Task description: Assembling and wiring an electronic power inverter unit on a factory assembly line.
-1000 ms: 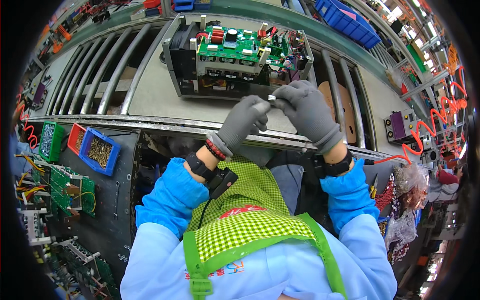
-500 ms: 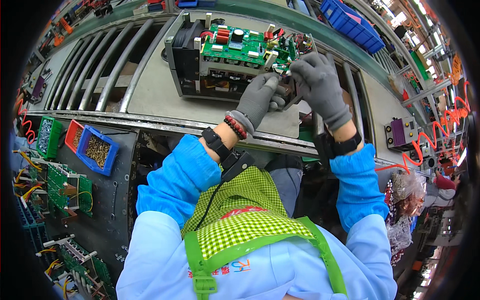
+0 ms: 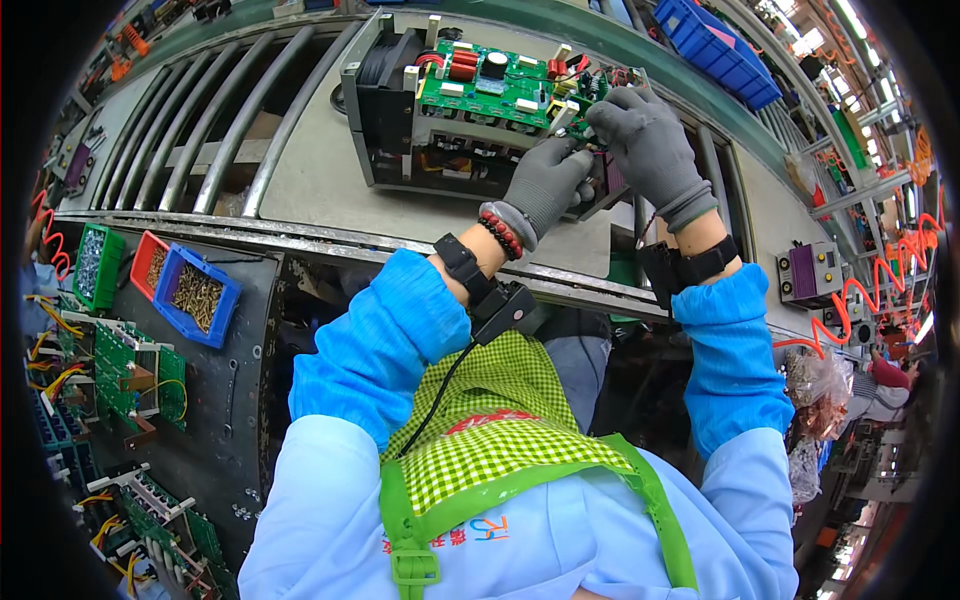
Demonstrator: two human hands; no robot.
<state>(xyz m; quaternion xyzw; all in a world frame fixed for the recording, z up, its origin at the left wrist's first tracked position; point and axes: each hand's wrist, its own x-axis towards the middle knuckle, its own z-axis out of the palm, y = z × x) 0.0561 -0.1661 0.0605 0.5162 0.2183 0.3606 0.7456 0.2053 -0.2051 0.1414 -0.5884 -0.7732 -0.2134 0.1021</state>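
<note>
An open electronics unit point(image 3: 388, 140) with a dark casing stands on a pale board in front of me. On its top lies a green circuit board point(image 3: 508, 72) carrying red coils, a black capacitor and white posts. Both my hands wear grey gloves and meet at the unit's right end. My left hand point(image 3: 545, 185) is closed at the front right corner, its thumb and fingers bent together. Just above and to the right, my right hand point(image 3: 645, 145) pinches with curled fingers near loose wires. Whatever sits between the fingertips is hidden by the gloves.
Metal rollers point(image 3: 245, 120) run left of the pale board point(image 3: 310, 190). On the dark side bench are a blue bin point(image 3: 225, 315) of brass screws, a red bin point(image 3: 146, 262), a green bin point(image 3: 98, 265) and several circuit boards point(image 3: 130, 375). A blue crate point(image 3: 715, 55) stands far right.
My right hand has come down and closed in beside the left, its fingers more curled. The left hand and the unit sit slightly further right in the view.
</note>
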